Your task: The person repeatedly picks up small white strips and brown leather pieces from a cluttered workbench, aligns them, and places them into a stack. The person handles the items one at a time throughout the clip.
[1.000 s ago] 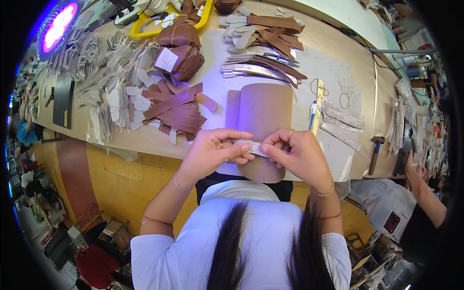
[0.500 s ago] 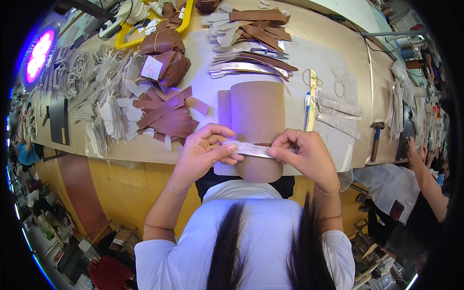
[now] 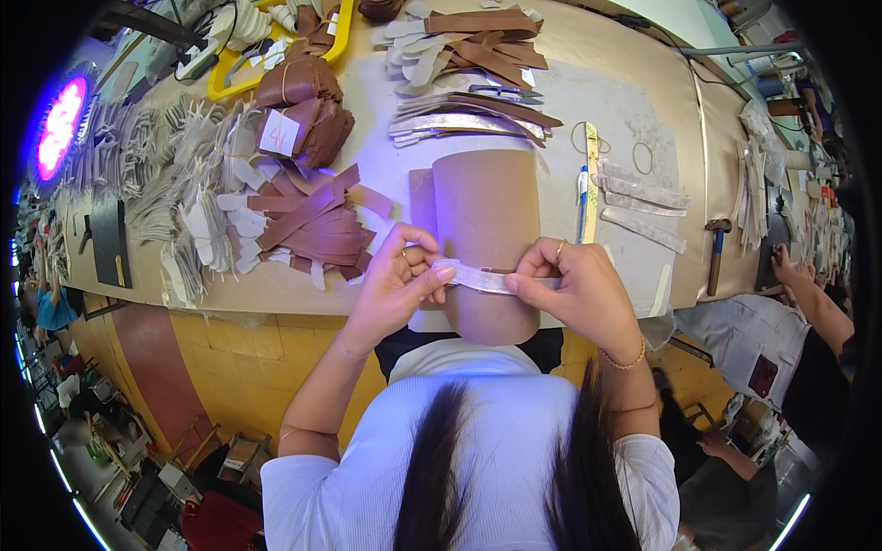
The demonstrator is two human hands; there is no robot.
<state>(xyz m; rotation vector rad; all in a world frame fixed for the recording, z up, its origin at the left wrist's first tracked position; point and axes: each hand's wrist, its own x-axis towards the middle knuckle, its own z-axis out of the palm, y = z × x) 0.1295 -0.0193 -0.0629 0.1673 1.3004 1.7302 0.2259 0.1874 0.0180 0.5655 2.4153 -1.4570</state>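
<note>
A pale, silvery-white strip (image 3: 485, 280) is stretched between my hands over the near part of a tan rounded form (image 3: 487, 207). My left hand (image 3: 401, 280) pinches its left end between thumb and fingers. The other end sits in the pinch of my right hand (image 3: 571, 283), at the right side of the form. The strip bows slightly, and a thin brown edge shows just behind it. My fingertips cover both of its ends. Whether the strip touches the form's surface I cannot tell.
Brown strips (image 3: 317, 220) and bundled pale pieces (image 3: 197, 225) lie on the left. Beyond the form are stacked strips (image 3: 473, 119) with thread snips (image 3: 505, 93). A yellow ruler (image 3: 591, 184), a pen (image 3: 582, 202), pale strips (image 3: 643, 219) and a hammer (image 3: 718, 255) lie right.
The strip between my hands has gone from nearly straight to slightly curved. Both hands keep their pinch in about the same place. The whole view has shifted a little.
</note>
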